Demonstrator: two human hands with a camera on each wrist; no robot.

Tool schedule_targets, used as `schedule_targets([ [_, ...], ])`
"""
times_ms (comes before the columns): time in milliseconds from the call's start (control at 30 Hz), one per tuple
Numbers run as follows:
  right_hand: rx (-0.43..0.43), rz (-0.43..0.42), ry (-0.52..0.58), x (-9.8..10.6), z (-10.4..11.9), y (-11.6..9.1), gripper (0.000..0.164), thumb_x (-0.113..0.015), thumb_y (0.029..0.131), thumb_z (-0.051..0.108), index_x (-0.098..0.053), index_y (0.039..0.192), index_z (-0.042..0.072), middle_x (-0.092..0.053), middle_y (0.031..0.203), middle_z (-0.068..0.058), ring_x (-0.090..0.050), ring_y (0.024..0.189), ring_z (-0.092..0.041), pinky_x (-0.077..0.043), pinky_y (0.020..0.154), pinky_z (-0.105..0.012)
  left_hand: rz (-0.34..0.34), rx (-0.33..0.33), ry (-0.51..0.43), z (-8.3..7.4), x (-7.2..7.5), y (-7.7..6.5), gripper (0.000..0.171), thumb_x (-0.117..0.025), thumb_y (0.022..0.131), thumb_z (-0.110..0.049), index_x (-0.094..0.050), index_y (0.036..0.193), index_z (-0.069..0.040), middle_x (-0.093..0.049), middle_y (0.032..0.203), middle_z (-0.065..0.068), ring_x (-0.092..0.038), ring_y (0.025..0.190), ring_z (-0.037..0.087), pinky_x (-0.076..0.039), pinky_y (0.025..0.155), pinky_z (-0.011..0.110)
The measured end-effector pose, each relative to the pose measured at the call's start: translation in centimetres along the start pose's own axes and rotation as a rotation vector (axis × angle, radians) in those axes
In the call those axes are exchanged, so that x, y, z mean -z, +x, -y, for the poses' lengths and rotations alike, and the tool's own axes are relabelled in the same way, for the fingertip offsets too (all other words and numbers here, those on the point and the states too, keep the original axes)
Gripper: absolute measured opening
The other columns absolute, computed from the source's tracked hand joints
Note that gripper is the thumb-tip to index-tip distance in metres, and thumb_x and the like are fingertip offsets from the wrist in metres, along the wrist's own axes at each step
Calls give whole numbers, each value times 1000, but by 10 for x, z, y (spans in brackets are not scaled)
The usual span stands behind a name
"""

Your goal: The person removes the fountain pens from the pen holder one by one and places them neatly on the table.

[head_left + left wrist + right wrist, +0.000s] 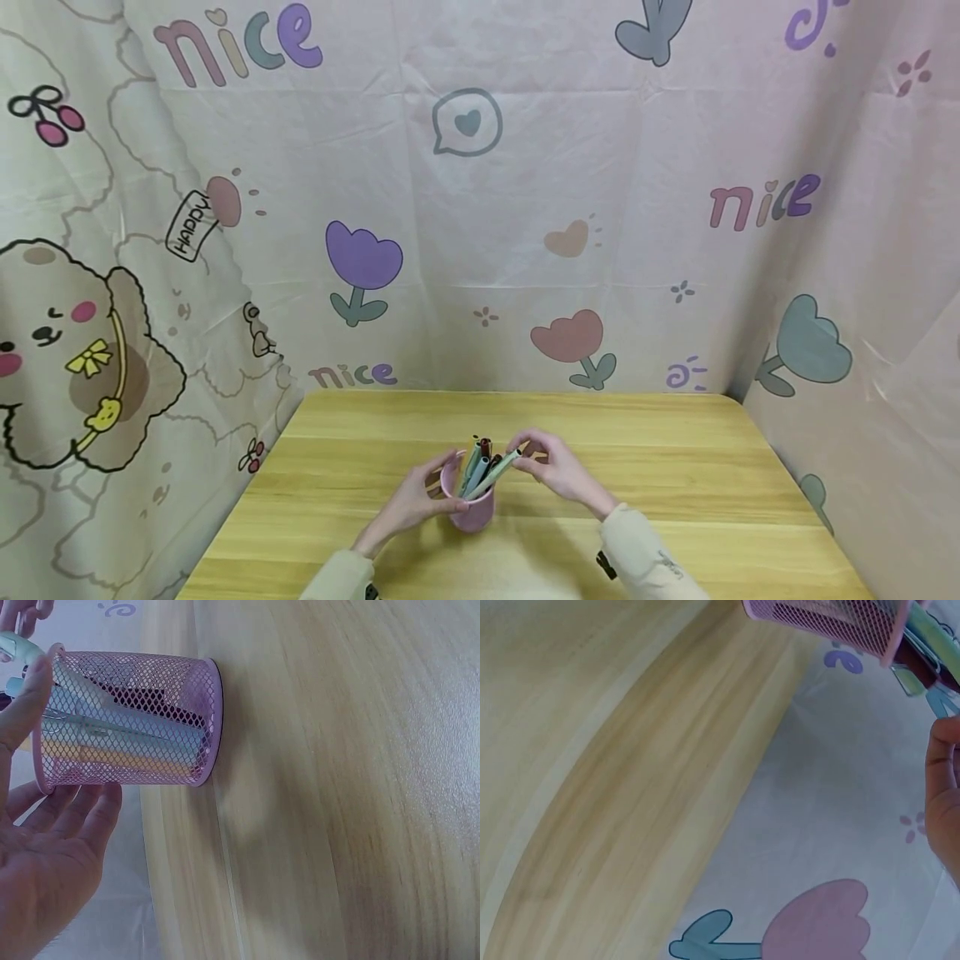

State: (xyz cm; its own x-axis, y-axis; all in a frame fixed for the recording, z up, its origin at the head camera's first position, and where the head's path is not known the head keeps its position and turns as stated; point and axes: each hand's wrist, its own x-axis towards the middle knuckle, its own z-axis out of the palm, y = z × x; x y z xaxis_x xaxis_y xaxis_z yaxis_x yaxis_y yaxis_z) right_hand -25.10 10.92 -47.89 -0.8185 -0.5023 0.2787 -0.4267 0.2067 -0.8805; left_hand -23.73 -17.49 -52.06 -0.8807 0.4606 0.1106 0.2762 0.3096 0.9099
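A pink mesh pen holder (474,518) stands on the wooden table, packed with pens and other slim items. My left hand (416,497) grips it near the rim, thumb on the near side and fingers round the far side. In the left wrist view the thumb lies over the rim, and the fingers of the left hand (56,840) support the mesh from the other side. A pale green pen (495,472) leans out over the rim to the right. My right hand (553,467) pinches its upper end between thumb and fingers. That pinch is partly cut off in the right wrist view.
The light wooden table (660,475) extends around the holder. A printed cloth (480,208) with flowers and words hangs behind it, with more cloth at both sides. Inside the holder, blue pens (474,475) and a dark red pen (486,448) stand close together.
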Motion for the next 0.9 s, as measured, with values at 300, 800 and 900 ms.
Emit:
schedule_targets([
  [300,64,-10,159,14,2,-6,19,-62,95,0,-62,112,-8,-69,111,-31,-59,68,1,-56,56,-20,-11,3,15,-1,0,-1,95,-84,80,-15,-28,152,13,-34,155,36,-45,137,54,-48,112,52],
  [800,82,-107,311,35,3,-20,24,-57,100,4,-54,115,-15,-72,118,-1,-62,78,-3,-59,74,-20,-24,-12,48,-3,0,-3,94,-84,80,-16,-30,151,11,-37,154,35,-46,137,53,-45,113,57],
  [900,96,-113,365,37,1,-22,26,-53,102,3,-49,117,-18,-70,115,6,-61,81,-3,-58,73,-17,-20,-11,38,-3,0,-3,94,-84,80,-15,-29,151,12,-36,154,36,-45,137,54,-45,112,56],
])
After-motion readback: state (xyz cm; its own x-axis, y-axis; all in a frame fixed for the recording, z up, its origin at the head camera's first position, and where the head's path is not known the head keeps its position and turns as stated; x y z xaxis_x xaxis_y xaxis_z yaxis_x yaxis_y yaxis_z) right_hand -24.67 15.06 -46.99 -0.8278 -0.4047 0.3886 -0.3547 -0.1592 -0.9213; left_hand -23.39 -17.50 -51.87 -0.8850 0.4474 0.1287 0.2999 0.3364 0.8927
